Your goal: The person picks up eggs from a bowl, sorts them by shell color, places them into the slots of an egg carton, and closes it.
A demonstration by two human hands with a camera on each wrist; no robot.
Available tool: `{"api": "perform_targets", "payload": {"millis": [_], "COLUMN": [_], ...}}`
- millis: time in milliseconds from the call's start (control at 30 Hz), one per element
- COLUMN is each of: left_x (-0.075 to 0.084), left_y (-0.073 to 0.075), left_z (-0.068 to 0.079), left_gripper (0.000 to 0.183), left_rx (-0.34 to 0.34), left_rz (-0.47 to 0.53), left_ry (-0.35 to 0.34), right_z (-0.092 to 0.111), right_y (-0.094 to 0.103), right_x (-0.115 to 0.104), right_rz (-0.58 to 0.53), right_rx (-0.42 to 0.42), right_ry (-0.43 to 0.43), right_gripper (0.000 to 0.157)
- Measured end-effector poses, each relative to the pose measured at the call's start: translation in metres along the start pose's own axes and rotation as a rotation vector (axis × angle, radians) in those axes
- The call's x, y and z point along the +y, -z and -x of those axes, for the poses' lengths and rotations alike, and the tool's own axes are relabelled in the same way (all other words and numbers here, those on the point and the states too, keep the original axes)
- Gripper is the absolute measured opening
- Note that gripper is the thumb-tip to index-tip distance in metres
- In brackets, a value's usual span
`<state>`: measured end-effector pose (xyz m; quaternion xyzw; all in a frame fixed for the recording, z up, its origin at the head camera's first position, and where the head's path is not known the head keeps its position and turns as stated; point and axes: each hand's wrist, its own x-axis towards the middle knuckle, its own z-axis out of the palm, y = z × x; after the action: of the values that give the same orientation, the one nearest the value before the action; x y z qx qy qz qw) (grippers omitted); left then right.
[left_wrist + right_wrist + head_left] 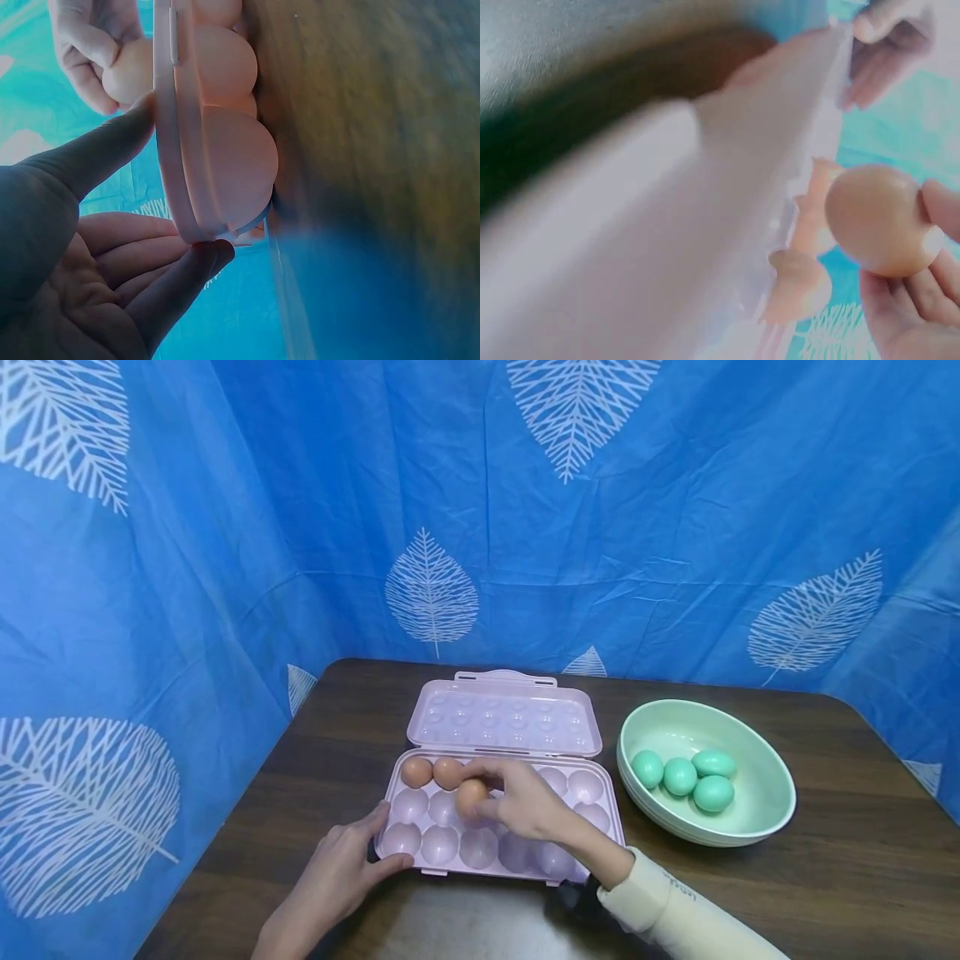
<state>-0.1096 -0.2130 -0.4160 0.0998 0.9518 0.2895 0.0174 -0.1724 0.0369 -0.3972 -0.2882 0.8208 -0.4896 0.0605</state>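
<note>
A pale pink plastic egg carton lies unfolded on the table, its lid tipped back. Two brown eggs sit side by side in its back row, at the left end. My right hand pinches another brown egg between thumb and fingers, held over the cups; the right wrist view shows this egg up close. At the carton's front left corner, my left hand grips the rim, thumb along the front edge and fingers round the side.
To the right of the carton stands a light green bowl with several green eggs in it. The dark wooden table ends at a blue curtain with white leaf prints, which also hangs along the left side.
</note>
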Motion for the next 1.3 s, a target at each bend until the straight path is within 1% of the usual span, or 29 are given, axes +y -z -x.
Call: {"api": "perform_targets", "payload": {"millis": [133,267,367,467,533,700,867,1067,1300], "left_x": [-0.001,-0.001,-0.001,-0.001,0.000,0.000,0.000,0.000,0.000], "left_y": [0.000,0.001,0.000,0.000,0.000,-0.001,0.000,0.001,0.001], "left_z": [-0.001,-0.002,-0.003,-0.003,-0.003,-0.003,-0.004,-0.003,-0.003], "left_gripper": [0.078,0.077,0.077,0.077,0.077,0.077,0.076,0.077,0.080], "left_rx": [0.011,0.007,-0.007,-0.014,-0.018,-0.027,-0.036,-0.036,-0.037], "left_rz": [-0.004,-0.005,-0.006,-0.004,0.001,0.007,0.008,0.000,-0.004], "left_ry": [-0.017,-0.012,0.005,0.011,0.015,0.026,0.033,0.038,0.045], "right_z": [0.001,0.000,-0.001,-0.001,-0.002,-0.006,-0.011,-0.012,-0.012], "right_y": [0.018,0.033,0.040,0.045,0.047,0.050,0.048,0.045,0.044], "right_x": [0.004,0.009,0.013,0.019,0.024,0.035,0.040,0.042,0.041], "right_rz": [0.010,0.049,0.082,0.099,0.105,0.109,0.153,0.211,0.195], "right_rx": [0.052,0.116,0.156,0.167,0.163,0.146,0.085,0.033,0.012], "right_ry": [-0.022,-0.029,-0.061,-0.094,-0.117,-0.142,-0.166,-0.142,-0.132], "right_gripper": [0.035,0.033,0.033,0.033,0.035,0.039,0.039,0.038,0.036]}}
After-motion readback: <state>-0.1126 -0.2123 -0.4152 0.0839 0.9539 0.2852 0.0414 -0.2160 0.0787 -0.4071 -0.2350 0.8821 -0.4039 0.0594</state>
